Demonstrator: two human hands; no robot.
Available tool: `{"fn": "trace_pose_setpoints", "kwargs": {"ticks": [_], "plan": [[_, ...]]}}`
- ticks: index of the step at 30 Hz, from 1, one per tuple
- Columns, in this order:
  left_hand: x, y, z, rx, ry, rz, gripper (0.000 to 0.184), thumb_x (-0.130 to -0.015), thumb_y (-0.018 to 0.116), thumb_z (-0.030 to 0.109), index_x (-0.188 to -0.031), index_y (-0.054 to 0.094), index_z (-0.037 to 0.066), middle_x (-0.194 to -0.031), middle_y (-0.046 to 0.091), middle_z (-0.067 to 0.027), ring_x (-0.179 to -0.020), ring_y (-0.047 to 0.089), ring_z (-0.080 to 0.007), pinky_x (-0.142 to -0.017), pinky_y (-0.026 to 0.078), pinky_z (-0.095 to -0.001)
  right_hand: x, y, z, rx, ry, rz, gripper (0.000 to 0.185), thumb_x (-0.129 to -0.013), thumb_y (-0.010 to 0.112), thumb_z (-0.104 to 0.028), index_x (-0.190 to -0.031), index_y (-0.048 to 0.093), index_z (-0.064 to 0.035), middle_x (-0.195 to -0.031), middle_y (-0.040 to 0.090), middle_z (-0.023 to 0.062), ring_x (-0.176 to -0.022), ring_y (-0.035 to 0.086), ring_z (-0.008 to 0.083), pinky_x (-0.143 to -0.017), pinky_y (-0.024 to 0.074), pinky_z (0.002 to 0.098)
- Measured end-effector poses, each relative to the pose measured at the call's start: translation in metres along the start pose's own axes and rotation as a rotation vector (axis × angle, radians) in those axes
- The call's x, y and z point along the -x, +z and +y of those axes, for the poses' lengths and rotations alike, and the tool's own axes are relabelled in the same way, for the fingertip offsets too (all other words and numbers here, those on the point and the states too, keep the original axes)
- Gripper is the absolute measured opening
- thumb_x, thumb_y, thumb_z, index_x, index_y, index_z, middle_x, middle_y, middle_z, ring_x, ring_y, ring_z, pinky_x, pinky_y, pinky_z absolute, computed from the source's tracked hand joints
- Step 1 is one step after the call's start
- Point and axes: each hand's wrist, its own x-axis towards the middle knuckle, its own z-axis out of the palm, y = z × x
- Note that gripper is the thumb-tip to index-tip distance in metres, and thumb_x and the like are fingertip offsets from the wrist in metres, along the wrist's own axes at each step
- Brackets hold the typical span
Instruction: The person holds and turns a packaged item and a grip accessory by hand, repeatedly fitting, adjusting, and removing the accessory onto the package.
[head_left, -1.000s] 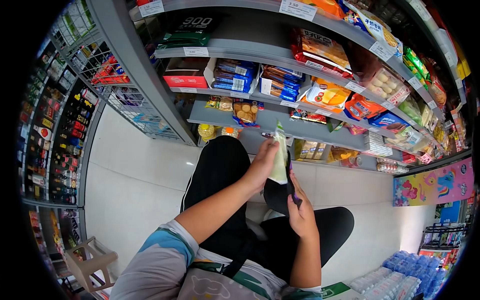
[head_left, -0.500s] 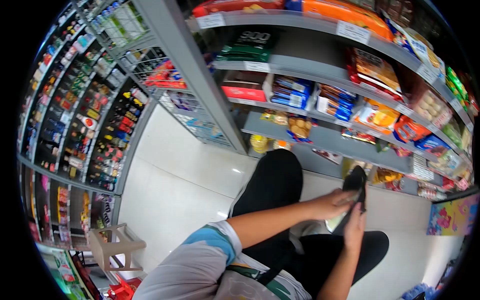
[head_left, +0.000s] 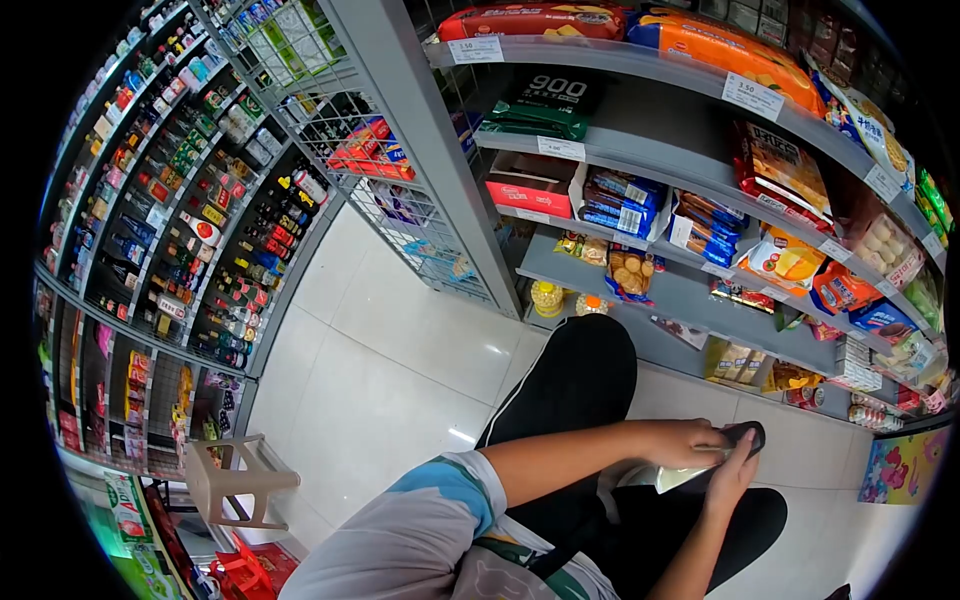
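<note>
In front of my right knee, both hands are at a flat, dark object [head_left: 745, 433] with a rounded end. A pale, shiny part [head_left: 677, 477] sticks out at its lower left; I cannot make out its kind. My left hand [head_left: 685, 441] reaches in from the left, its fingers bent and pressed onto the object's upper face. From below, my right hand [head_left: 732, 482] wraps round the lower side, thumb along the edge. My palms partly hide the object.
Snack shelves [head_left: 660, 160] rise ahead, holding packs of biscuits and wafers. A wire rack [head_left: 400, 200] stands on their left. Bottle shelves [head_left: 190, 220] line the far left, with a beige stool [head_left: 235, 480] nearby. Pale tiles [head_left: 390, 340] cover the floor.
The dark object has tipped from nearly upright to a flatter slant, its rounded end now lower and farther right. Both hands moved slightly right with it. The camera view has shifted.
</note>
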Motion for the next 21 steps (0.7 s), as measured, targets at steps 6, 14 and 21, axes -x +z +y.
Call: {"fn": "trace_pose_setpoints", "kwargs": {"ticks": [6, 14, 21], "plan": [[-0.008, -0.002, 0.001, 0.365, -0.003, 0.215, 0.045, -0.107, 0.049, 0.038, -0.135, 0.057, 0.004, -0.122, 0.061, -0.0147, -0.115, 0.057, -0.021, -0.1, 0.045, -0.0344, 0.009, 0.02, -0.026, 0.222, -0.398, 0.059, 0.052, -0.109, 0.035, -0.031, -0.144, 0.045, 0.0068, -0.147, 0.049, 0.0207, -0.135, 0.048, 0.0299, -0.114, 0.0341, 0.0379], [-0.002, -0.031, -0.024, 1.054, 0.017, 0.963, 0.047, -0.106, 0.05, 0.038, -0.141, 0.052, 0.007, -0.124, 0.063, -0.0039, -0.115, 0.057, -0.0116, -0.099, 0.044, -0.0275, 0.035, 0.044, -0.051, 0.391, -0.328, -0.445, 0.061, -0.098, 0.04, -0.006, -0.155, 0.024, 0.0094, -0.162, 0.027, 0.0271, -0.152, 0.024, 0.0387, -0.123, 0.0182, 0.0405], [0.012, -0.033, -0.001, 0.479, -0.064, 0.683, 0.057, -0.107, 0.049, 0.04, -0.15, 0.044, 0.004, -0.129, 0.059, -0.0116, -0.126, 0.053, -0.0192, -0.108, 0.039, -0.0297, 0.035, 0.04, -0.054, 0.354, -0.279, -0.502, 0.062, -0.108, 0.032, -0.03, -0.156, 0.022, 0.0086, -0.164, 0.022, 0.0252, -0.153, 0.021, 0.0382, -0.124, 0.0159, 0.0402]]}}
